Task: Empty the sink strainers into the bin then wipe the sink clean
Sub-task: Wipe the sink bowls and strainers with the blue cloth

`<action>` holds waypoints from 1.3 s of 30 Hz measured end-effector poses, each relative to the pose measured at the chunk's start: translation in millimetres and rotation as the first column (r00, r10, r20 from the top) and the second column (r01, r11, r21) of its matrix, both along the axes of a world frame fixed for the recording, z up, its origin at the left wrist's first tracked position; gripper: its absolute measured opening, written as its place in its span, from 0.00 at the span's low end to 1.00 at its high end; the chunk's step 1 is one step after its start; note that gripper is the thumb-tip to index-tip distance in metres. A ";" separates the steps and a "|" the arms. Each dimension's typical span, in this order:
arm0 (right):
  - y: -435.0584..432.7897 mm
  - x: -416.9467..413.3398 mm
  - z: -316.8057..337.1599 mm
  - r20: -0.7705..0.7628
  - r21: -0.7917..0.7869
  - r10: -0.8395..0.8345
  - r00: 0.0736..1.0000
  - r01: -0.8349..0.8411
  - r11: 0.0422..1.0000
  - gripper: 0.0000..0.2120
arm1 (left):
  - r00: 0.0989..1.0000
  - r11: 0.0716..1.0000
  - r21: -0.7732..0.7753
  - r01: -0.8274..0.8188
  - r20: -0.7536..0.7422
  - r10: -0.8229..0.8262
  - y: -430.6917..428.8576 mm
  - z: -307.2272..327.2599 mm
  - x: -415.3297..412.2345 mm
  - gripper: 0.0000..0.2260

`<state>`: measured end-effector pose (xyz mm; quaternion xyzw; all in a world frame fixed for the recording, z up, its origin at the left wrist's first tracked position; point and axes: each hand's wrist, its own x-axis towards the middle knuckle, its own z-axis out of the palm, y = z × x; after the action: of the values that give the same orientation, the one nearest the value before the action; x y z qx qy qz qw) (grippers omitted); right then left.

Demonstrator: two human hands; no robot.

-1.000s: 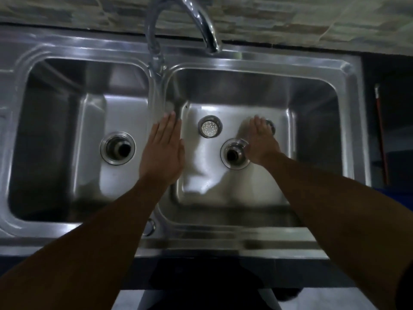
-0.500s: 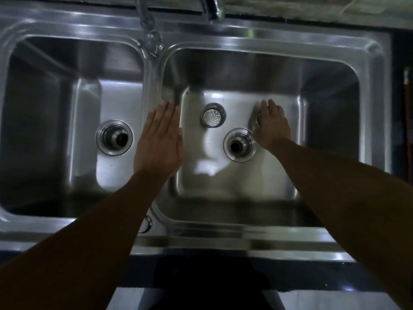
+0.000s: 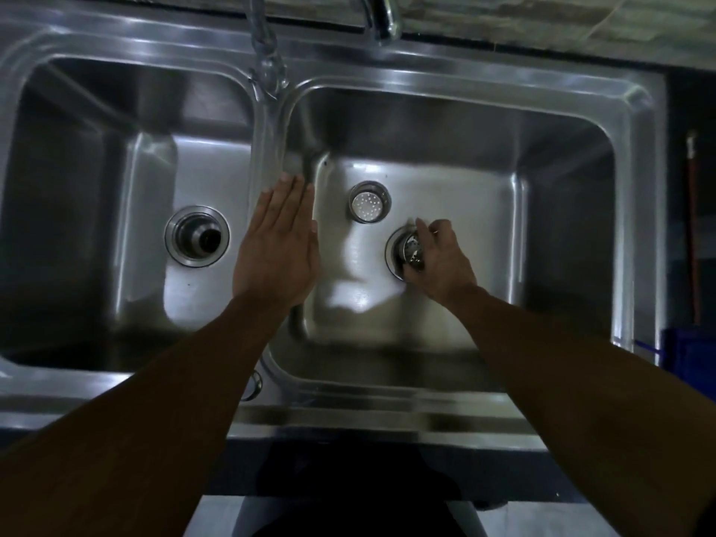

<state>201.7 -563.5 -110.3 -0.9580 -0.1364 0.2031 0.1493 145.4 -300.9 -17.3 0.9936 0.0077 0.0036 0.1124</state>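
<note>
Below, a double stainless-steel sink (image 3: pixel 445 77) seen from overhead. The right hand (image 3: pixel 439 261) reaches into the right basin, its fingers (image 3: pixel 424 232) curled around a strainer (image 3: pixel 412 251) that sits at the right drain opening (image 3: pixel 393 246); whether the strainer is seated or lifted clear cannot be told. A second strainer (image 3: pixel 368 202) stands loose on the basin floor, toward the basin's far edge and apart from the hand. The left hand (image 3: pixel 277 251) lies flat, fingers straight and together, holding nothing, over the divider between the basins. The left basin's drain (image 3: pixel 197 236) is open and dark. A faucet (image 3: pixel 381 17) rises at the sink's far edge, before a tiled wall (image 3: pixel 542 13). Lighting is dim.
</note>
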 end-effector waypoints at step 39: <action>95.2 36.0 17.6 0.022 0.116 0.003 1.000 -0.006 0.993 0.43 | 0.999 0.999 -0.001 0.045 0.005 -0.045 6.0 -10.8 -3.1 0.24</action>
<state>237.7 -468.3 -92.7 -0.9496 -0.1517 0.1848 0.2028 142.3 -294.9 -28.1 0.9935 -0.0149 0.0033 0.1129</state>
